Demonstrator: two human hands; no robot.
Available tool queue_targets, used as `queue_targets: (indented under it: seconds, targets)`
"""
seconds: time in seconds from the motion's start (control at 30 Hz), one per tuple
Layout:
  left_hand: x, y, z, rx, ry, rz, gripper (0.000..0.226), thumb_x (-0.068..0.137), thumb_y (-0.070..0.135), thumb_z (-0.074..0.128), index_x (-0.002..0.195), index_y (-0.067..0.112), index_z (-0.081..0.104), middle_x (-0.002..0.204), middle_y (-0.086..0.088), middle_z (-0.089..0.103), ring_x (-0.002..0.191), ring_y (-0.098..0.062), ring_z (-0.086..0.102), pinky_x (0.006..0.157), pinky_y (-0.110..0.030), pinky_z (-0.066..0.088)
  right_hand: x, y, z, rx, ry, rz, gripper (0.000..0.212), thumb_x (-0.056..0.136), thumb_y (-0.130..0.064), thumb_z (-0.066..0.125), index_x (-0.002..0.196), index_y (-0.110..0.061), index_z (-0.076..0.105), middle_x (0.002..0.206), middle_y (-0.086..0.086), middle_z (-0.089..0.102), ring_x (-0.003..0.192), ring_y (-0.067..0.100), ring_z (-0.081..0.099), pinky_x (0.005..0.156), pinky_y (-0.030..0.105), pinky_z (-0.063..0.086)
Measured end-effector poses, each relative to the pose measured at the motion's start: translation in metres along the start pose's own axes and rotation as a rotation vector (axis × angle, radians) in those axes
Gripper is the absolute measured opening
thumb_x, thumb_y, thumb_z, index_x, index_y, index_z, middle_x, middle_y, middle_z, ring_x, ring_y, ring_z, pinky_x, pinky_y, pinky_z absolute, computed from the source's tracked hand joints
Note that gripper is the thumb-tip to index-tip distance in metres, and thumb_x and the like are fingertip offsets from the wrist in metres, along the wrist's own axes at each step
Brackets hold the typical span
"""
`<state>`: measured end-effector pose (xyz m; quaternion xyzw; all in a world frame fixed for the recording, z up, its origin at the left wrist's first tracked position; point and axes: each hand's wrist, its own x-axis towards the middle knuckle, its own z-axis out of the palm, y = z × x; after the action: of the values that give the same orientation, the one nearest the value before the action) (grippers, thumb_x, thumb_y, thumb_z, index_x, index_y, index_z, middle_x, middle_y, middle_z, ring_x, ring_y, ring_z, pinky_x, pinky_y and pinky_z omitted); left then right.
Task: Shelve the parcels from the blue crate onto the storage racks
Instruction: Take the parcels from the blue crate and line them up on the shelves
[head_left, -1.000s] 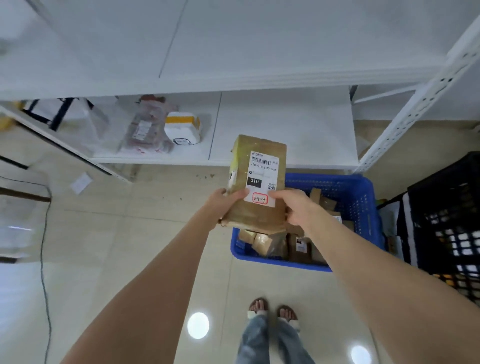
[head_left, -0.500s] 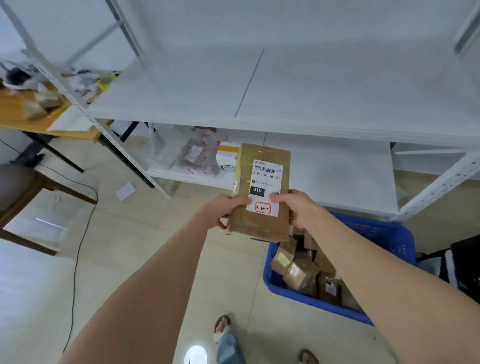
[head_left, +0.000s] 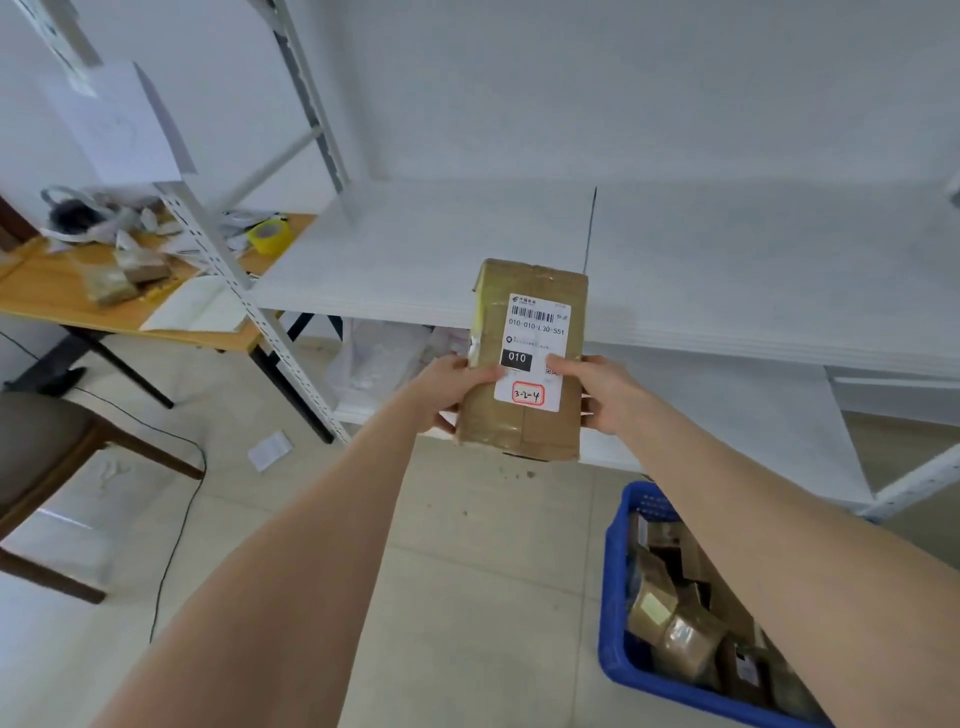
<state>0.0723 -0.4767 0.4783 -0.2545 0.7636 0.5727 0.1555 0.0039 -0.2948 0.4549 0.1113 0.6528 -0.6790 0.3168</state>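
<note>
The parcel (head_left: 524, 364), a brown taped carton, is held upright in the air in front of the rack, its top overlapping the front edge of the white shelf board (head_left: 415, 260) in the view and its base above the floor. The printed label (head_left: 535, 353) faces the camera, probably so that the handwritten code boxed in red can be read to select the shelf position. The left hand (head_left: 447, 392) clamps the left edge with its thumb laid across the front face; the right hand (head_left: 602, 395) clamps the right edge with its thumb on the label. The fingers of both wrap behind the carton, mostly out of sight. The shelf board shows broad bare surface directly behind the parcel, with a panel seam just to the right. The perforated upright (head_left: 249, 312) stands well to the left, so it should not obstruct a straight forward placement. The blue crate (head_left: 613, 597) sits on the floor at lower right, holding the remaining parcels (head_left: 675, 623). A wooden table (head_left: 62, 291) and a chair (head_left: 41, 457) stand to the left, well apart from the likely path
</note>
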Motion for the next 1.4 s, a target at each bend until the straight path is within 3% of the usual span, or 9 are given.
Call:
queue_targets:
  seconds: [0.2, 0.37, 0.73, 1.1, 1.27, 1.4]
  targets:
    - [0.034, 0.015, -0.05, -0.013, 0.033, 0.033, 0.046, 0.084, 0.038, 0.065, 0.123, 0.017, 0.052, 0.117, -0.006, 0.064, 0.106, -0.031, 0.061, 0.09, -0.058, 0.05, 0.033, -0.033, 0.045, -0.007, 0.022, -0.029, 0.039, 0.081, -0.018, 0.075, 0.116, -0.012, 0.059, 0.099, 0.008, 0.072, 0.086, 0.026, 0.068, 0.074, 0.04, 0.056]
    - [0.076, 0.038, -0.089, -0.006, 0.034, 0.049, 0.052, 0.084, 0.036, 0.065, 0.128, 0.012, 0.053, 0.118, -0.007, 0.064, 0.108, -0.029, 0.061, 0.093, -0.057, 0.048, 0.072, -0.067, 0.074, 0.003, 0.02, -0.063, 0.039, 0.082, -0.015, 0.073, 0.117, -0.01, 0.057, 0.095, 0.008, 0.071, 0.081, 0.024, 0.068, 0.062, 0.034, 0.053]
    - [0.146, 0.091, -0.173, 0.007, 0.005, 0.153, 0.047, 0.085, 0.03, 0.067, 0.127, 0.017, 0.053, 0.115, -0.006, 0.066, 0.104, -0.028, 0.064, 0.091, -0.053, 0.051, 0.133, -0.15, 0.136, -0.016, 0.055, -0.127, 0.032, 0.083, -0.011, 0.072, 0.11, -0.01, 0.054, 0.09, 0.006, 0.069, 0.078, 0.021, 0.065, 0.062, 0.034, 0.051]
    - [0.184, 0.112, -0.264, 0.095, -0.119, 0.29, 0.035, 0.09, 0.018, 0.063, 0.123, 0.011, 0.055, 0.109, -0.004, 0.066, 0.095, -0.026, 0.064, 0.087, -0.045, 0.053, 0.149, -0.182, 0.215, 0.054, 0.166, -0.234, 0.032, 0.082, -0.006, 0.072, 0.105, -0.012, 0.051, 0.098, 0.009, 0.069, 0.078, 0.02, 0.066, 0.063, 0.034, 0.053]
    - [0.194, 0.119, -0.313, 0.171, -0.218, 0.346, 0.032, 0.092, 0.019, 0.059, 0.123, 0.014, 0.054, 0.11, -0.005, 0.066, 0.096, -0.024, 0.064, 0.089, -0.044, 0.052, 0.141, -0.187, 0.261, 0.103, 0.252, -0.249, 0.038, 0.078, -0.008, 0.075, 0.112, -0.007, 0.058, 0.09, 0.006, 0.07, 0.076, 0.02, 0.067, 0.058, 0.031, 0.051]
    - [0.195, 0.119, -0.335, 0.177, -0.253, 0.383, 0.03, 0.095, 0.023, 0.054, 0.125, 0.016, 0.054, 0.102, -0.001, 0.067, 0.085, -0.019, 0.064, 0.077, -0.037, 0.055, 0.132, -0.186, 0.289, 0.137, 0.327, -0.255, 0.03, 0.079, -0.009, 0.075, 0.105, -0.01, 0.063, 0.088, 0.005, 0.07, 0.074, 0.019, 0.065, 0.059, 0.03, 0.051]
